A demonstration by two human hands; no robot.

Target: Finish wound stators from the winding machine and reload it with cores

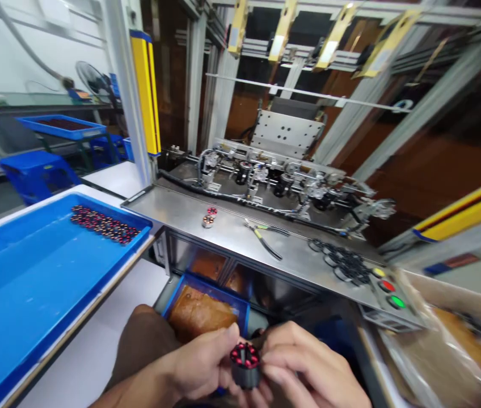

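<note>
A: Where does the small dark cylindrical motor stator with red copper windings [245, 365] sit?

B: Low in the view, between both hands, above the person's lap and in front of the grey steel machine bench [232, 232]. The left hand [200, 365] has its thumb and fingers closed on the stator's left side; the right hand [304, 368] has its fingers closed on the right side. Both are clamped on it.

A: And its axis?

B: It stands roughly upright, the wound face tilted slightly toward the camera. Neither hand is clearly nearer; the part lies midway, touching both.

A: What lies around?

B: A large blue plastic tray [32, 283] to the left holds a row of similar red-wound stators [104, 224]. On the bench lie two more small stators [209, 217], yellow-handled pliers [264, 235], a pile of black rings [345, 263] and three coloured push buttons [387, 286].
</note>
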